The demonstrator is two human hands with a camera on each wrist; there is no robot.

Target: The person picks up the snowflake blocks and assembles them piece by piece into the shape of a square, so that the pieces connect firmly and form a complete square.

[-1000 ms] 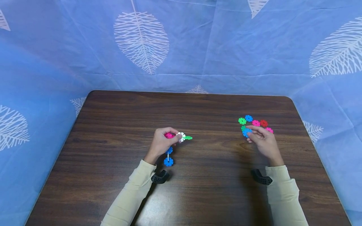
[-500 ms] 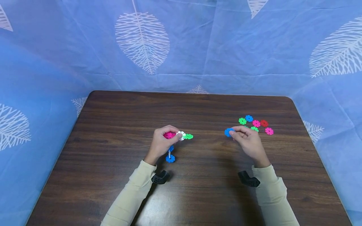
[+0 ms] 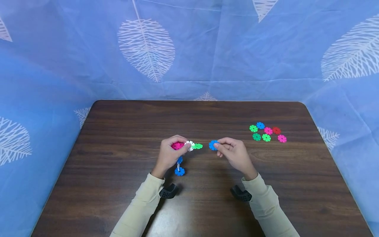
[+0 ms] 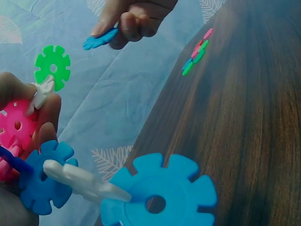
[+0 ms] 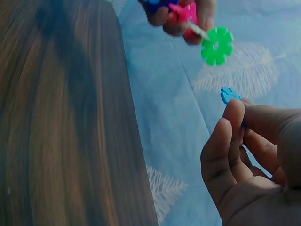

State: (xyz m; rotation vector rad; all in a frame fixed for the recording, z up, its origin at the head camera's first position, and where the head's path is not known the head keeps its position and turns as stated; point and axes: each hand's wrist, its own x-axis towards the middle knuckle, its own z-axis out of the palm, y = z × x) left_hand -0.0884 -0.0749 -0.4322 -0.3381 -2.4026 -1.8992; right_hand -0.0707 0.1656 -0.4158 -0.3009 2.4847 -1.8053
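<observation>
My left hand [image 3: 170,154] grips a chain of interlocked notched plastic discs above the table. In the left wrist view, pink discs [image 4: 18,123] sit within its fingers, and a white disc [image 4: 43,91] pinched there joins a green disc [image 4: 52,66] at the chain's end. Below the hand, blue discs [image 4: 157,193] are linked by another white disc [image 4: 84,181]. A separate blue disc [image 3: 213,145] is pinched between thumb and finger of my right hand [image 3: 236,155], a short gap to the right of the green disc. In the right wrist view, fingers partly cover that blue disc.
Several loose discs, green [image 3: 266,138], pink [image 3: 282,138], red [image 3: 276,130] and blue [image 3: 260,125], lie at the back right of the dark wooden table [image 3: 296,184]. A blue leaf-patterned cloth [image 3: 201,49] hangs behind the table. Each wrist bears a black camera band [image 3: 168,191].
My right hand has picked the blue disc from the loose group and carried it left toward the chain. The left hand keeps its grip, nearly in place.
</observation>
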